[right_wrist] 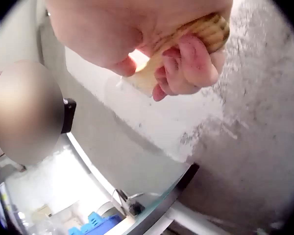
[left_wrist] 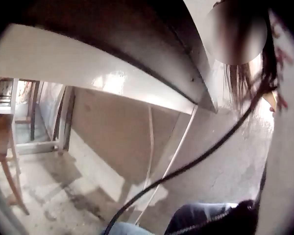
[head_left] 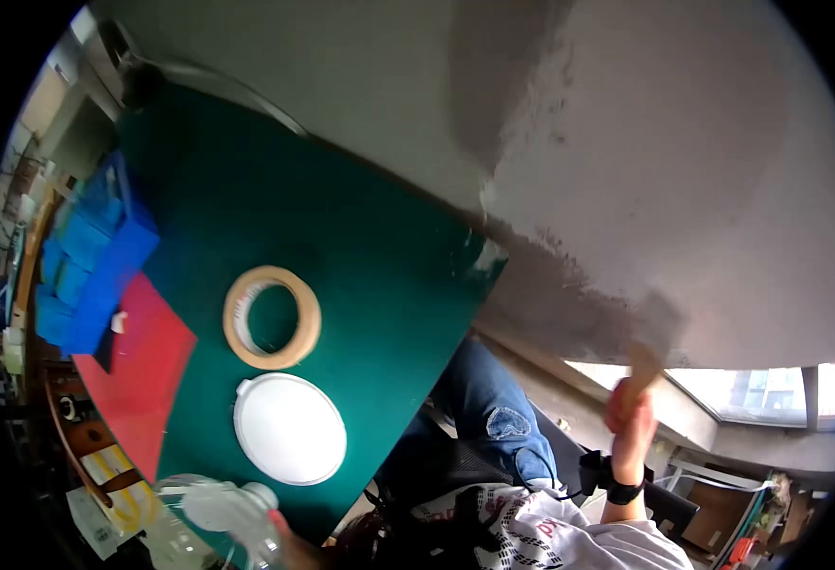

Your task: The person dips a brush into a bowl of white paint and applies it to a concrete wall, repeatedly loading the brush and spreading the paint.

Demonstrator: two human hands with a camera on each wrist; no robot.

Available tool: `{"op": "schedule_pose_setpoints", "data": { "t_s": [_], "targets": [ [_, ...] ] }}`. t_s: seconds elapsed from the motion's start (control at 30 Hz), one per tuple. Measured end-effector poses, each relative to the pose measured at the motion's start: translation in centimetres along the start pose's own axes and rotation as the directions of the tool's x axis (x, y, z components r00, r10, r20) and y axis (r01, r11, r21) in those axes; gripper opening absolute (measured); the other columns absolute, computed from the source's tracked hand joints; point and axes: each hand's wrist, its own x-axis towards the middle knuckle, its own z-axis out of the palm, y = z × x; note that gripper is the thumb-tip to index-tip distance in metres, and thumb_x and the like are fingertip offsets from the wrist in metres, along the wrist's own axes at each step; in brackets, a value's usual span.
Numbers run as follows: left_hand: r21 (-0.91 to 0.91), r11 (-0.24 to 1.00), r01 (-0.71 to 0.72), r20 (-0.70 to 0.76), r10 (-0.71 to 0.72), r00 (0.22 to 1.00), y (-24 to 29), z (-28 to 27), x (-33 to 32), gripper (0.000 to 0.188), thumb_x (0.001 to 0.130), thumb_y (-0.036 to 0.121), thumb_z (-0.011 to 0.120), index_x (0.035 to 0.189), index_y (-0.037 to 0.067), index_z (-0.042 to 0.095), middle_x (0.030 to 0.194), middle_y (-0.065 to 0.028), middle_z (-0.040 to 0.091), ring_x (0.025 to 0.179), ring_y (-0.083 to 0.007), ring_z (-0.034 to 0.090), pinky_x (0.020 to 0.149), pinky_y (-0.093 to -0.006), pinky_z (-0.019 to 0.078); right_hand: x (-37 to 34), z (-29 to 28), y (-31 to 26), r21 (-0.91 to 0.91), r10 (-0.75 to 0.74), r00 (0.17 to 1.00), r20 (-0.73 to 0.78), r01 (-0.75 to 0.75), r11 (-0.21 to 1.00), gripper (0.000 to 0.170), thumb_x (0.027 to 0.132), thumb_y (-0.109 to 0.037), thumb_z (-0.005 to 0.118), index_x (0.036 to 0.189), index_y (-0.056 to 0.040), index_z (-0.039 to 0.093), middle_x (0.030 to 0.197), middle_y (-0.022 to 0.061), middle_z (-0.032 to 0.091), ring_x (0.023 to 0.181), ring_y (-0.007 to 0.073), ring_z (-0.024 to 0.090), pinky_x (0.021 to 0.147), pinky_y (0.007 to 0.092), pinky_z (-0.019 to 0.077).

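My right hand (head_left: 632,414) is raised at the right and grips the wooden handle (right_wrist: 210,33) of a putty knife (head_left: 643,361), its fingers curled round it in the right wrist view. The blurred blade overlaps the grey wall (head_left: 664,171), beside a rough, patchy strip of coating. At the bottom of the head view, my left hand (head_left: 294,548) is mostly cut off, its fingertips right at a clear plastic container (head_left: 184,546) with something white in it. I cannot tell whether it grips the container. The left wrist view does not show this hand.
On the green table (head_left: 379,247) lie a roll of masking tape (head_left: 305,323), a white round lid (head_left: 291,427) and a red sheet (head_left: 142,366). A blue bin (head_left: 118,275) stands at its left edge. A dark cable (left_wrist: 186,169) crosses the left wrist view.
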Motion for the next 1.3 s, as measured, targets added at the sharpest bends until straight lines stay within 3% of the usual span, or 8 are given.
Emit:
{"op": "schedule_pose_setpoints", "data": {
  "t_s": [0.4, 0.43, 0.5, 0.63, 0.87, 1.0, 1.13, 1.3],
  "targets": [
    [-0.827, 0.476, 0.300, 0.164, -0.307, 0.938, -5.9, 1.9, 1.9, 0.102, 0.069, 0.001, 0.077, 0.147, 0.020, 0.014, 0.146, -0.0095, 0.030, 0.125, -0.0297, 0.042, 0.096, -0.0461, 0.0457, 5.5, 5.1, -7.8, -0.058, 0.212, 0.648, 0.732, -0.251, 0.966, 0.036, 0.101, -0.040, 0.039, 0.098, -0.0047, 0.048, 0.070, -0.0031, 0.043, 0.059, 0.0054, 0.040, 0.054, 0.0212, 0.0326],
    [-0.594, 0.790, 0.151, 0.097, -0.117, 0.988, -8.7, 1.9, 2.1, 0.103, 0.068, 0.001, 0.078, 0.146, 0.021, 0.014, 0.146, -0.0093, 0.029, 0.126, -0.0293, 0.040, 0.093, -0.0486, 0.0476, 5.9, 5.4, -8.1, -0.112, 0.219, 0.643, 0.734, -0.203, 0.973, 0.036, 0.101, -0.039, 0.038, 0.097, -0.0044, 0.049, 0.068, -0.0028, 0.043, 0.060, 0.0059, 0.040, 0.055, 0.0216, 0.0333],
    [-0.905, 0.322, 0.278, 0.117, -0.438, 0.891, -4.8, 2.3, 2.4, 0.101, 0.069, 0.003, 0.078, 0.146, 0.018, 0.014, 0.147, -0.0087, 0.028, 0.126, -0.0287, 0.039, 0.096, -0.0456, 0.0465, 6.2, 5.9, -8.7, -0.139, 0.160, 0.698, 0.698, -0.086, 0.986, 0.037, 0.101, -0.039, 0.039, 0.097, -0.0044, 0.049, 0.068, -0.0024, 0.043, 0.060, 0.0067, 0.040, 0.056, 0.0226, 0.0340],
    [-0.578, 0.800, 0.162, 0.020, -0.184, 0.983, -6.5, 2.3, 2.4, 0.100, 0.071, 0.005, 0.078, 0.146, 0.015, 0.013, 0.147, -0.0091, 0.027, 0.127, -0.0285, 0.040, 0.097, -0.0417, 0.0460, 7.1, 5.4, -6.8, -0.183, 0.126, 0.724, 0.678, 0.000, 0.983, 0.035, 0.102, -0.037, 0.038, 0.095, -0.0046, 0.049, 0.067, -0.0026, 0.041, 0.061, 0.0076, 0.039, 0.056, 0.0245, 0.0342],
    [-0.766, -0.294, 0.572, 0.631, -0.169, 0.757, -8.7, 1.0, 4.5, 0.088, 0.077, 0.038, 0.076, 0.144, 0.005, 0.029, 0.145, -0.0108, 0.037, 0.132, -0.0317, 0.037, 0.109, -0.0494, 0.0311, 4.9, 1.0, -2.3, 0.087, 0.339, 0.928, 0.158, -0.355, 0.931, 0.039, 0.101, -0.045, 0.038, 0.089, -0.0092, 0.050, 0.067, -0.0057, 0.043, 0.056, 0.0025, 0.038, 0.049, 0.0198, 0.0313],
    [-0.490, 0.869, 0.071, 0.161, 0.010, 0.987, -4.5, -0.9, 5.3, 0.096, 0.071, 0.033, 0.081, 0.144, 0.003, 0.025, 0.144, -0.0157, 0.035, 0.129, -0.0344, 0.037, 0.108, -0.0493, 0.0292, 0.9, -0.4, -0.2, 0.228, 0.302, 0.919, -0.254, -0.247, 0.942, 0.041, 0.099, -0.049, 0.040, 0.085, -0.0125, 0.050, 0.062, -0.0064, 0.042, 0.052, 0.0030, 0.038, 0.046, 0.0184, 0.0305],
    [-0.419, 0.895, -0.151, 0.299, 0.293, 0.908, -0.6, -6.6, 4.7, 0.090, 0.068, 0.023, 0.084, 0.138, -0.002, 0.034, 0.136, -0.0203, 0.042, 0.121, -0.0327, 0.044, 0.103, -0.0459, 0.0348, -0.4, -2.8, 7.5, 0.017, -0.027, 0.572, -0.820, 0.072, 0.997, 0.047, 0.097, -0.056, 0.037, 0.071, -0.0172, 0.044, 0.052, -0.0066, 0.037, 0.038, 0.0065, 0.033, 0.034, 0.0237, 0.0260],
    [-0.385, 0.728, -0.568, 0.488, 0.682, 0.544, -3.1, -8.2, 8.8, 0.114, 0.054, 0.017, 0.093, 0.141, -0.004, 0.023, 0.137, -0.0255, 0.037, 0.123, -0.0351, 0.042, 0.102, -0.0468, 0.0358, -2.4, -5.3, 1.6, 0.603, 0.389, 0.576, -0.719, 0.237, 0.762, 0.034, 0.098, -0.050, 0.037, 0.084, -0.0205, 0.044, 0.052, -0.0070, 0.033, 0.036, 0.0075, 0.032, 0.030, 0.0251, 0.0257]
  ]
}}
